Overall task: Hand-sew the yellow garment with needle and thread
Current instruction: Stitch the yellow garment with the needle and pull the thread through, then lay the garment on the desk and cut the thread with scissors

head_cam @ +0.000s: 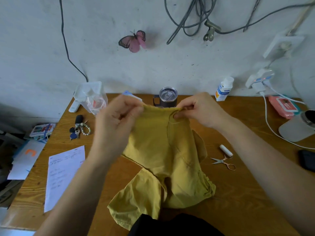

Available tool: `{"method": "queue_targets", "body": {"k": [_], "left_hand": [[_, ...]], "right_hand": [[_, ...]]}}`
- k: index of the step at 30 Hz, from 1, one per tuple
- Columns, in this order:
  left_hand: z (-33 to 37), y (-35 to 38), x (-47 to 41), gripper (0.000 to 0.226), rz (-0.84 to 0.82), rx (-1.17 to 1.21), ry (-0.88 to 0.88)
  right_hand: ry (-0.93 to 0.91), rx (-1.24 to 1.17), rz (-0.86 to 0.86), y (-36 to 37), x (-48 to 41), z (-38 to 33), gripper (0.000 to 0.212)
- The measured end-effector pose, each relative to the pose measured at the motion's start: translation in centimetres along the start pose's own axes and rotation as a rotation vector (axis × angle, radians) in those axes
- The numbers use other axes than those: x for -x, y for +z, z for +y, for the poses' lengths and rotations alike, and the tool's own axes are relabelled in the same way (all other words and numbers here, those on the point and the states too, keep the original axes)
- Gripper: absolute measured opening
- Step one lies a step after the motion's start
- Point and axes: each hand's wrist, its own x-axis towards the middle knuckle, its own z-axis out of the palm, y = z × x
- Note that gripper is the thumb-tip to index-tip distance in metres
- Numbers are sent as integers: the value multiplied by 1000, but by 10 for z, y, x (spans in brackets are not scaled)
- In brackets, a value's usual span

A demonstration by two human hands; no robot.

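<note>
A yellow garment (162, 160) hangs from both hands over the wooden table (238, 193), its lower part lying crumpled near the front edge. My left hand (117, 116) pinches the left end of its top edge. My right hand (199, 109) pinches the right end of that edge, and the cloth is stretched taut between them. A white thread spool (225, 150) and small scissors (223, 162) lie to the right of the garment. No needle or thread is visible in the hands.
A dark lidded mug (167, 97) stands behind the hands. Keys (78, 128) and a written sheet (63, 174) lie at left, a clear plastic box (92, 97) at back left. A small bottle (223, 90), pink wipes pack (283, 106), white cable (271, 126) and dark phone (308, 159) are at right.
</note>
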Motion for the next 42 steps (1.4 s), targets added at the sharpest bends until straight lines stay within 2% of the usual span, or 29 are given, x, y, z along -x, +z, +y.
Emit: {"method": "queue_targets", "body": {"k": [2,5,11,14,17,19,22,24,30,35,37,39,41,42], "left_hand": [[-16,15,16,14,-139,-97,60],[-52,40,46,11,-308,-177,113],[-116,87,97,9,-476,-333,162],[-139,102,111,14,-505,-394,142],[-156,114,119,5,-497,-416,103],[-163,122,122,16,-490,-416,60],[-172,134,124,9,-468,-410,24],[-176,140,126,14,-470,-385,-14],[-174,146,137,21,-436,-377,-109],[-153,140,147,36,-560,-394,-152],[-143,139,148,33,-474,-374,-214],[-133,137,145,21,-276,-346,-327],[-121,133,139,11,-102,-247,-546],[-117,133,136,12,-71,-132,-715]], "right_hand": [[-9,128,125,7,8,19,18],[53,237,199,27,24,60,23],[198,299,173,61,48,129,26],[248,329,99,71,55,153,25],[285,393,1,79,57,174,26],[283,404,-43,81,55,186,26],[259,432,-70,85,50,200,27],[252,438,-102,88,48,205,27],[254,380,-95,87,47,208,27],[338,191,-44,62,45,178,32],[401,101,-25,50,49,160,26],[434,-89,-7,41,57,134,17],[382,-284,31,37,67,103,23],[345,-363,47,37,74,88,26]]}}
